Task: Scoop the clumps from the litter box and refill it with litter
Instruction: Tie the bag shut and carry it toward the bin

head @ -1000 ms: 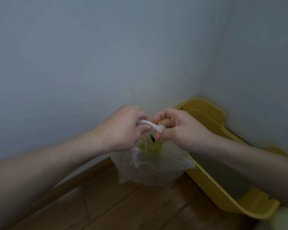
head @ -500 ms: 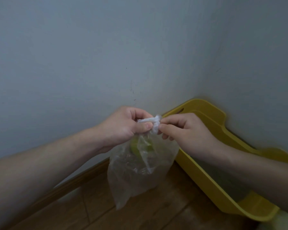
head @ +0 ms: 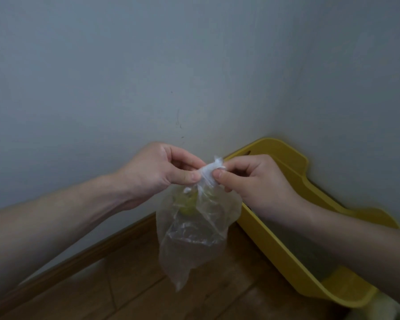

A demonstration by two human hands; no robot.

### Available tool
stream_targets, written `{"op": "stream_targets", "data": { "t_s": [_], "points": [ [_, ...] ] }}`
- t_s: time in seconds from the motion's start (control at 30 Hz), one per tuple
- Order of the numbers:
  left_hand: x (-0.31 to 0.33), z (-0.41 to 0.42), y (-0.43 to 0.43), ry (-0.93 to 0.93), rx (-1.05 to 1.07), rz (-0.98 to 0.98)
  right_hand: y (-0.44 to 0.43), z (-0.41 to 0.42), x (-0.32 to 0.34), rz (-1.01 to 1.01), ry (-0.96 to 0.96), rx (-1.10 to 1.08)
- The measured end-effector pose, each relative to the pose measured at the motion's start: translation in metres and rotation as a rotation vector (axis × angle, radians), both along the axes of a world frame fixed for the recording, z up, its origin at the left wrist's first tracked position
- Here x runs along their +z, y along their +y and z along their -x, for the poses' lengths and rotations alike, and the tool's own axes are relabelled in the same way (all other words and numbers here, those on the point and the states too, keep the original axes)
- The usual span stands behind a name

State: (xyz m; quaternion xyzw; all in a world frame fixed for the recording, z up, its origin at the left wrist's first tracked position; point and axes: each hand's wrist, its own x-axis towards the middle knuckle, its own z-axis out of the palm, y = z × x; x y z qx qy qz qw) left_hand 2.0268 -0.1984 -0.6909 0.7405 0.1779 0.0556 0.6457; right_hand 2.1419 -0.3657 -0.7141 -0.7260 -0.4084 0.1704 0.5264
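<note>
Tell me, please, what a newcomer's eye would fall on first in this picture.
The eye goes first to the clear plastic bag hanging in the middle, its bunched neck pinched between the left hand and the right hand. Next comes the bright yellow litter box, standing on the wooden floor in the corner of the grey walls, behind and to the right of the bag.

Left of the litter box (head: 284, 150), the plastic bag (head: 192, 236) is thin clear film, crinkled and glossy, catching soft highlights on its folds; its twisted top looks whitish and crumpled. The litter box is smooth yellow moulded plastic with a dull satin sheen. The floor (head: 217, 299) beside it is smooth brown wood planks with faint grain. The skirting board (head: 79, 257) is matching brown wood. Behind the litter box, the wall (head: 125, 65) is matt pale grey paint.
</note>
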Motion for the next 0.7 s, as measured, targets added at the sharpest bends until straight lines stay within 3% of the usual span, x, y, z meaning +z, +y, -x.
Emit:
{"op": "stream_targets", "data": {
  "t_s": [0.23,0.3,0.53,0.7],
  "points": [
    [-0.002,-0.003,-0.004,0.115,-0.079,-0.510,0.005,0.000,-0.001,0.028,-0.056,-0.028],
    [-0.001,-0.003,-0.005,0.085,-0.033,-0.546,0.004,-0.003,-0.002,0.061,-0.083,-0.044],
    [0.003,0.000,-0.003,-0.076,0.121,-0.460,0.002,-0.012,0.014,0.132,-0.145,-0.020],
    [0.041,0.004,0.001,-0.078,0.111,-0.024,-0.002,-0.015,0.056,0.070,-0.172,-0.052]
  ]
}}
